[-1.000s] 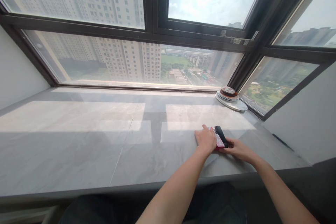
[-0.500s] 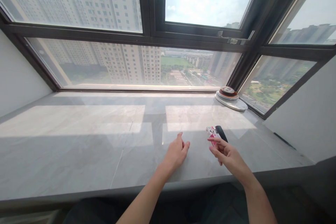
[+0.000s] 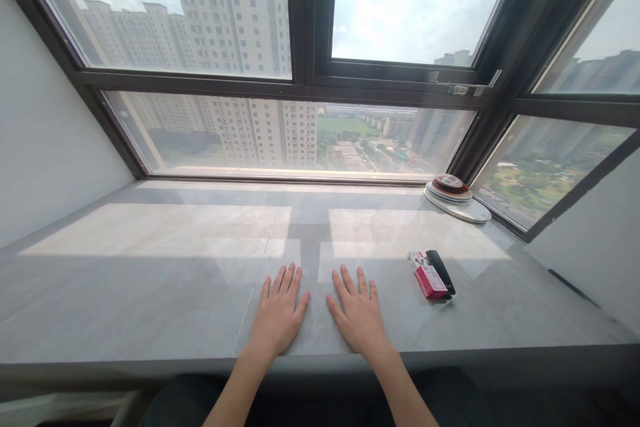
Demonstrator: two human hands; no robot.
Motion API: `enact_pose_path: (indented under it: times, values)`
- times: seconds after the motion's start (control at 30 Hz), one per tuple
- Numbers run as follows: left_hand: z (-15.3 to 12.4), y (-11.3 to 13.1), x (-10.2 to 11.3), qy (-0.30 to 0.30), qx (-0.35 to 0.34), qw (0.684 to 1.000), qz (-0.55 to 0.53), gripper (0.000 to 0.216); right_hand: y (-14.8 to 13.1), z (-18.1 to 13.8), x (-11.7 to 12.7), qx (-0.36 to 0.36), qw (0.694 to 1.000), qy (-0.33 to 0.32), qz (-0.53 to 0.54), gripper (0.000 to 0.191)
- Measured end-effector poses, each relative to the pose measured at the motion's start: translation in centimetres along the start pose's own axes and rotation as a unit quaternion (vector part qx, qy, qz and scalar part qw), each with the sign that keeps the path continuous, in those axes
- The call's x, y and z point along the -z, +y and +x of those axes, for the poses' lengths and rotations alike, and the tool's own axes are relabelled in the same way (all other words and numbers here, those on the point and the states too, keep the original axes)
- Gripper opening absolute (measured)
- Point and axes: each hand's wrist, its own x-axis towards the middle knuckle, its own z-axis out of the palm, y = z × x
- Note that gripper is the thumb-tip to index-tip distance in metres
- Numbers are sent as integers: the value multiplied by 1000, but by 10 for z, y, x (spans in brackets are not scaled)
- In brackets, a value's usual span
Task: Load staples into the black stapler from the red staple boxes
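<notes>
Hands, left [image 3: 277,321] and right [image 3: 359,318], lie splayed; lettering [image 3: 428,275] on the pink box [image 3: 431,286] is illegible.

Sunlit sill [image 3: 165,307] beneath dark-framed windows [image 3: 295,140]

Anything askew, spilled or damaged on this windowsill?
Nothing looks spilled or damaged. Slightly askew: in the corner, the stacked plates sit off-centre on the larger white platter, which juts out to the right. The pink-and-white box lies alongside the black stapler-like object.
</notes>
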Motion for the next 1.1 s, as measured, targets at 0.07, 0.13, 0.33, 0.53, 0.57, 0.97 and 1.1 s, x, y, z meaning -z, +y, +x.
enact_pose_path:
  times: [0.07, 0.13, 0.33, 0.53, 0.57, 0.97, 1.1]
  values:
    - [1, 0, 0, -6, 1, 1000, -5, 58, 1, -1, 1, 3, 1000, -1, 0, 60]
    - [1, -2, 1, -7, 0, 1000, -10, 58, 2, -1, 1, 5, 1000, 1, 0, 60]
    - [0, -4, 2, -8, 3, 1000, -24, 57, 3, -1, 0, 5, 1000, 1, 0, 60]
    - [0, -4, 4, -8, -2, 999, -33, 55, 3, -1, -2, 5, 1000, 6, 1, 60]
    - [-1, -4, 5, -7, -5, 999, -35, 55, 3, -2, -2, 5, 1000, 6, 1, 60]
    - [-2, -6, 7, -10, -11, 999, -39, 55, 3, -2, -2, 3, 1000, 5, 0, 61]
    - [-3, -5, 6, -15, -16, 999, -28, 61, 2, -2, -3, 5, 1000, 9, 1, 61]
